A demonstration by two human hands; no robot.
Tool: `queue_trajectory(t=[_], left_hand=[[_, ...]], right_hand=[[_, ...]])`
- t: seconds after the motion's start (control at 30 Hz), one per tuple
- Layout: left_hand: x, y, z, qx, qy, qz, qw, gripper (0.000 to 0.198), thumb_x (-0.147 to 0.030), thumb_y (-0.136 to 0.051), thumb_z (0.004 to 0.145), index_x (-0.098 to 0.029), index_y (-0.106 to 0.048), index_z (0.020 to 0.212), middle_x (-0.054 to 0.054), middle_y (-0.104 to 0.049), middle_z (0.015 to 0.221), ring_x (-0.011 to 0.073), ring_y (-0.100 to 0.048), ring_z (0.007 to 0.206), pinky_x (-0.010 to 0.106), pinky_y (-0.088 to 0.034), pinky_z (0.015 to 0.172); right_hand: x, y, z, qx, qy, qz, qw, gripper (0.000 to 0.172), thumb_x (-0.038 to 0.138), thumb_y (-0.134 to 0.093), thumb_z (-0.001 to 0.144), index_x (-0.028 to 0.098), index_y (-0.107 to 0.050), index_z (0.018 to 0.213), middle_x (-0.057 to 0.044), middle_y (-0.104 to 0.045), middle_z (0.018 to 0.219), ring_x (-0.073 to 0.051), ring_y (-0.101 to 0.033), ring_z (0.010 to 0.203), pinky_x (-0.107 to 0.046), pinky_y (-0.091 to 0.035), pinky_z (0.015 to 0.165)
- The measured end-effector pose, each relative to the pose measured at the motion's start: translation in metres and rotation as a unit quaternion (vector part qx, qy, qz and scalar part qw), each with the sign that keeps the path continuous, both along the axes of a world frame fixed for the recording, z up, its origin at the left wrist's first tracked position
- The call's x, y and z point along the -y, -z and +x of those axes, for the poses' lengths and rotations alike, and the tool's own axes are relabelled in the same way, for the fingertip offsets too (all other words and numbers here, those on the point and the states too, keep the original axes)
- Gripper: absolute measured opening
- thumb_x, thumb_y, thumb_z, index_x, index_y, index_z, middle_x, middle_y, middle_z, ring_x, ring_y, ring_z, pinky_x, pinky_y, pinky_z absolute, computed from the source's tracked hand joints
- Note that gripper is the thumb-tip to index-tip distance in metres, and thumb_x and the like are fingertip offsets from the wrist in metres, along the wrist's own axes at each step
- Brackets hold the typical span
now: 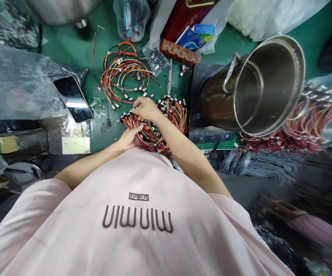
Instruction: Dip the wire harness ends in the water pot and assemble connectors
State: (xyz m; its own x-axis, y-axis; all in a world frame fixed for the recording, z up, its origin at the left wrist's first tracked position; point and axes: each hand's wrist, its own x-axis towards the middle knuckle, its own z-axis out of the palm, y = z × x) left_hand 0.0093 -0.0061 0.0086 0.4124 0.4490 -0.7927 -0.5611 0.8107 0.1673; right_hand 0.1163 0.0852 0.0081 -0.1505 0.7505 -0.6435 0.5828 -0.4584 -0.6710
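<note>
A thick bundle of red, yellow, black and white wires point(154, 142) with small metal connectors on its ends lies bent at the table's front edge, against my shirt. My left hand point(128, 139) grips the left part of this bundle from below, thumb on top. Just above it, my right hand point(146, 109) is closed in a pinch at the connector ends; whatever is between its fingertips is too small to make out. Beyond my hands, a loose coil of similar wires point(125, 74) rests on the green table point(102, 134).
A phone point(73, 99) lies on plastic at the left. To the right, a tall metal pot point(220, 99) lies tilted over a black cooktop point(208, 135), with more wire bundles point(286, 134) beyond. A clear plastic tub point(131, 19) and tweezers point(170, 76) are further back.
</note>
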Motion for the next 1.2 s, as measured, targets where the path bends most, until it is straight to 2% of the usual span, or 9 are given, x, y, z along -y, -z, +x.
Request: queue_trajectory(t=[0.13,0.23,0.33,0.43,0.57,0.87,1.0,1.07,1.2], left_hand=[[0.001,-0.003,0.0,0.01,-0.009,-0.006,1.0,0.006,-0.015,-0.064,0.086,-0.011,-0.069,0.083,0.005,-0.073,0.074,0.0114,-0.063,0.058,0.027,-0.055,0.067],[0.002,-0.005,0.0,0.014,-0.02,-0.007,1.0,0.006,-0.014,-0.065,0.086,-0.011,-0.068,0.081,0.004,-0.073,0.072,0.0112,-0.063,0.059,0.025,-0.054,0.065],[0.003,-0.004,0.0,0.011,-0.023,0.001,1.0,0.005,-0.015,-0.067,0.084,-0.011,-0.068,0.08,0.005,-0.072,0.073,0.0103,-0.061,0.056,0.025,-0.052,0.063],[0.004,-0.004,0.0,0.008,-0.026,0.009,1.0,0.005,-0.016,-0.068,0.083,-0.011,-0.068,0.082,0.005,-0.073,0.074,0.0087,-0.056,0.052,0.025,-0.051,0.062],[0.006,-0.013,-0.001,0.002,-0.017,0.031,0.999,0.009,-0.02,-0.072,0.08,-0.013,-0.068,0.084,0.003,-0.072,0.075,0.0058,-0.05,0.047,0.021,-0.045,0.053],[0.006,-0.083,-0.029,-0.03,-0.046,0.146,0.988,0.011,-0.026,-0.07,0.083,-0.017,-0.069,0.09,0.0,-0.07,0.073,0.0035,-0.048,0.046,0.019,-0.041,0.048],[0.008,-0.121,-0.053,-0.069,-0.089,0.146,0.983,0.022,-0.04,-0.057,0.093,-0.027,-0.069,0.106,-0.003,-0.067,0.071,0.0054,-0.052,0.048,0.019,-0.043,0.049],[0.007,-0.139,-0.065,-0.08,-0.122,0.176,0.974,0.025,-0.037,-0.048,0.098,-0.027,-0.071,0.095,-0.004,-0.064,0.065,0.0037,-0.049,0.045,0.017,-0.041,0.047],[0.005,-0.151,-0.077,-0.095,-0.135,0.212,0.963,0.031,-0.032,-0.043,0.1,-0.026,-0.07,0.085,-0.005,-0.061,0.059,0.0022,-0.042,0.04,0.015,-0.037,0.043]], right_hand=[[0.004,-0.002,0.026,0.021,0.02,0.063,0.998,0.006,0.021,-0.059,0.083,0.017,-0.059,0.088,0.0,-0.06,0.065,-0.014,-0.06,0.053,-0.026,-0.049,0.056],[0.016,-0.007,0.044,0.111,-0.049,0.091,0.988,0.019,0.034,-0.061,0.083,0.016,-0.064,0.079,-0.002,-0.062,0.065,-0.015,-0.062,0.06,-0.027,-0.048,0.062],[0.033,-0.012,0.049,0.191,-0.149,0.051,0.969,0.027,0.041,-0.063,0.081,0.016,-0.068,0.074,-0.005,-0.066,0.064,-0.018,-0.064,0.067,-0.027,-0.046,0.065],[0.049,-0.009,0.047,0.225,-0.212,-0.002,0.951,0.026,0.037,-0.058,0.085,0.017,-0.073,0.077,-0.007,-0.07,0.068,-0.019,-0.067,0.072,-0.026,-0.045,0.065],[0.06,-0.002,0.051,0.275,-0.242,0.031,0.93,0.024,0.027,-0.054,0.087,0.019,-0.076,0.091,-0.01,-0.075,0.094,-0.023,-0.069,0.091,-0.027,-0.045,0.071],[0.066,0.0,0.061,0.308,-0.223,0.057,0.923,0.028,0.023,-0.052,0.087,0.02,-0.076,0.1,-0.011,-0.075,0.103,-0.025,-0.067,0.1,-0.029,-0.047,0.079],[0.068,0.002,0.067,0.316,-0.208,0.06,0.924,0.024,0.027,-0.056,0.086,0.021,-0.076,0.098,-0.012,-0.074,0.104,-0.027,-0.067,0.102,-0.031,-0.048,0.081],[0.071,0.001,0.069,0.319,-0.199,0.06,0.925,0.023,0.029,-0.058,0.086,0.02,-0.076,0.098,-0.013,-0.074,0.105,-0.027,-0.067,0.101,-0.031,-0.048,0.081],[0.076,-0.002,0.063,0.326,-0.183,0.082,0.924,0.026,0.037,-0.06,0.087,0.019,-0.073,0.1,-0.014,-0.073,0.104,-0.027,-0.067,0.1,-0.032,-0.049,0.082]])
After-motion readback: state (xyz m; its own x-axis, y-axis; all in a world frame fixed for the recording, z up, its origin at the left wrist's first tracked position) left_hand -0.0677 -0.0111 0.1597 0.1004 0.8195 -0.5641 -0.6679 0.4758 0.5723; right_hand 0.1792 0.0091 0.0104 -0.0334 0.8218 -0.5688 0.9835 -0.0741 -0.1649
